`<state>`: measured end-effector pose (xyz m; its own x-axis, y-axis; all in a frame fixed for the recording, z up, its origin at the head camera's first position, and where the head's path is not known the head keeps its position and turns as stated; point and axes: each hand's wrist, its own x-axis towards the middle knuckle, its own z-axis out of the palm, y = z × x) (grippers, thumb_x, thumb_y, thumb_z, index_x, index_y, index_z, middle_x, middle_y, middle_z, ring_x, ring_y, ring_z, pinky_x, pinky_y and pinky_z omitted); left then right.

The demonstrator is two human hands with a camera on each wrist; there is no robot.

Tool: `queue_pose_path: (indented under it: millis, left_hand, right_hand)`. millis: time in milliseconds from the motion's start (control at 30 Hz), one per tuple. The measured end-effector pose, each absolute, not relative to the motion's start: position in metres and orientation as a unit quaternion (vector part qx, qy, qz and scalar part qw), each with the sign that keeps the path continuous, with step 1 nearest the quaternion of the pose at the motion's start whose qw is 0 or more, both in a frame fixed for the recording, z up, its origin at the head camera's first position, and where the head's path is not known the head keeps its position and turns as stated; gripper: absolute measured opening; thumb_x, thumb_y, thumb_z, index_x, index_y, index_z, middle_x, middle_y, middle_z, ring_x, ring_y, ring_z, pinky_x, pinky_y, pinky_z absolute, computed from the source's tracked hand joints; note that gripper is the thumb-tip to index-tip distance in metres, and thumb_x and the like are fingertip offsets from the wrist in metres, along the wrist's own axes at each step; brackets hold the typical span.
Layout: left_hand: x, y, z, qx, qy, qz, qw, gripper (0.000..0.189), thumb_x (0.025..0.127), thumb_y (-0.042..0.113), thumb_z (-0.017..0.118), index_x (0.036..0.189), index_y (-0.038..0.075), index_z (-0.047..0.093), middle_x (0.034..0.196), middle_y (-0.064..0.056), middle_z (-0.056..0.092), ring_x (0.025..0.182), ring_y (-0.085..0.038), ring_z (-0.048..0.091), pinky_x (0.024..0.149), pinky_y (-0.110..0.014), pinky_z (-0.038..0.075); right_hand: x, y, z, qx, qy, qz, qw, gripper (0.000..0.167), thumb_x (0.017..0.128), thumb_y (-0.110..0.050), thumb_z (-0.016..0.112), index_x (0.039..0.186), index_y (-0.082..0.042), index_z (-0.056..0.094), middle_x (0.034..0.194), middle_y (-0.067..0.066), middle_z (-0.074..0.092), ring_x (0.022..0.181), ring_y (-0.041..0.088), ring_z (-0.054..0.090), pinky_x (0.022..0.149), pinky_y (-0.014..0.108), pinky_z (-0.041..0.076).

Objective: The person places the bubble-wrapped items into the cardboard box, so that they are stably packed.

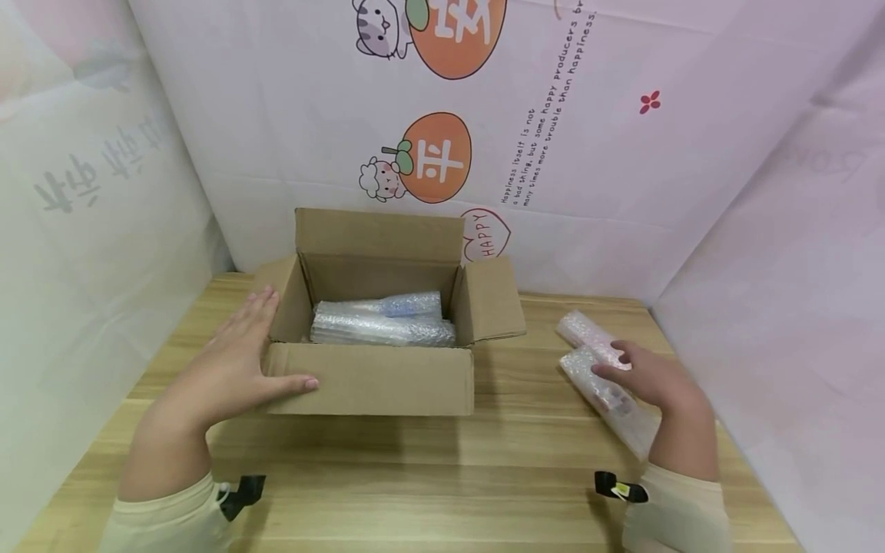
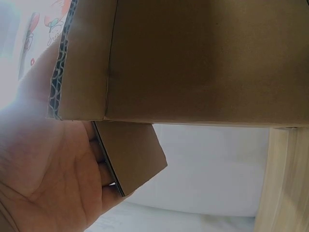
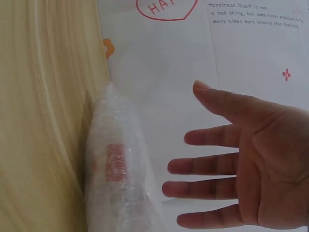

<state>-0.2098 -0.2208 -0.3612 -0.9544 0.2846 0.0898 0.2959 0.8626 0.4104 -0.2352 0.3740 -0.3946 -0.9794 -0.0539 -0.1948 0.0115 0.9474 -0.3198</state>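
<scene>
An open cardboard box (image 1: 369, 380) stands with its flaps spread. Inside lie bubble-wrapped packages (image 1: 383, 330), side by side. My left hand (image 1: 238, 357) rests at the box's left front corner, thumb laid along the front flap and fingers against the left side flap (image 2: 133, 154). To the right, two more bubble-wrapped packages lie on the table; the nearer one (image 1: 604, 399) overlaps the farther one (image 1: 588, 330). My right hand (image 1: 653, 375) hovers over this pair with fingers spread apart. In the right wrist view, a gap shows between the fingers and a package (image 3: 116, 164) bearing a reddish mark.
The wooden table (image 1: 415, 484) extends in front of the box and between it and the loose packages. White printed sheets hang as walls behind (image 1: 588, 246), at the left (image 1: 90, 253) and at the right (image 1: 795, 322).
</scene>
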Motion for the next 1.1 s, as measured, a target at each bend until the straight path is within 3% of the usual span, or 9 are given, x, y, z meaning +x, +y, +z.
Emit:
queue_pose_path:
  millis: [233,400,467,700,933,1100]
  left_hand:
    - [-0.207,-0.222,-0.361,-0.158,-0.963,-0.216,0.020,0.131,0.071,0.080,0.063,0.157,0.013,-0.010,0.164,-0.004,-0.016,0.152,-0.035,-0.008,0.119,-0.064,0.007]
    - [-0.208,-0.221,-0.361,-0.154,-0.964,-0.214,0.018,0.131,0.071,0.081,0.062,0.157,0.015,-0.011,0.164,-0.002,-0.016,0.152,-0.033,-0.008,0.119,-0.064,0.009]
    - [-0.209,-0.221,-0.360,-0.151,-0.965,-0.213,0.014,0.132,0.070,0.081,0.062,0.157,0.016,-0.011,0.164,-0.001,-0.016,0.152,-0.032,-0.008,0.119,-0.064,0.009]
    - [-0.209,-0.221,-0.360,-0.146,-0.966,-0.212,0.009,0.132,0.069,0.082,0.062,0.157,0.017,-0.012,0.164,0.000,-0.017,0.152,-0.030,-0.009,0.119,-0.063,0.009]
    - [-0.209,-0.221,-0.361,-0.145,-0.967,-0.211,0.008,0.132,0.070,0.082,0.062,0.157,0.017,-0.012,0.164,0.000,-0.017,0.152,-0.031,-0.009,0.120,-0.063,0.008]
    - [-0.209,-0.220,-0.361,-0.149,-0.966,-0.212,0.013,0.132,0.070,0.082,0.062,0.157,0.016,-0.011,0.164,-0.001,-0.017,0.152,-0.031,-0.008,0.120,-0.062,0.008]
  right_hand:
    - [-0.240,0.373,-0.405,-0.002,0.971,-0.169,0.166,0.097,0.090,-0.065,0.053,0.148,0.009,0.028,0.141,0.036,0.044,0.122,0.053,0.050,0.094,0.067,0.043]
    - [-0.242,0.373,-0.411,0.016,0.967,-0.166,0.192,0.095,0.091,-0.062,0.055,0.147,0.011,0.030,0.141,0.037,0.043,0.127,0.057,0.042,0.097,0.070,0.039]
    - [-0.243,0.372,-0.413,0.021,0.966,-0.168,0.194,0.094,0.091,-0.059,0.057,0.146,0.012,0.030,0.143,0.037,0.040,0.129,0.059,0.037,0.099,0.070,0.038]
    - [-0.243,0.373,-0.417,0.027,0.968,-0.168,0.184,0.090,0.088,-0.049,0.066,0.143,0.015,0.033,0.139,0.038,0.042,0.125,0.058,0.041,0.098,0.067,0.040]
    - [-0.244,0.371,-0.420,0.035,0.968,-0.163,0.188,0.093,0.081,-0.051,0.073,0.139,0.013,0.038,0.125,0.031,0.053,0.108,0.044,0.055,0.087,0.059,0.049]
    - [-0.245,0.371,-0.421,0.025,0.968,-0.158,0.193,0.094,0.079,-0.049,0.077,0.136,0.016,0.039,0.122,0.031,0.055,0.106,0.043,0.056,0.088,0.059,0.049]
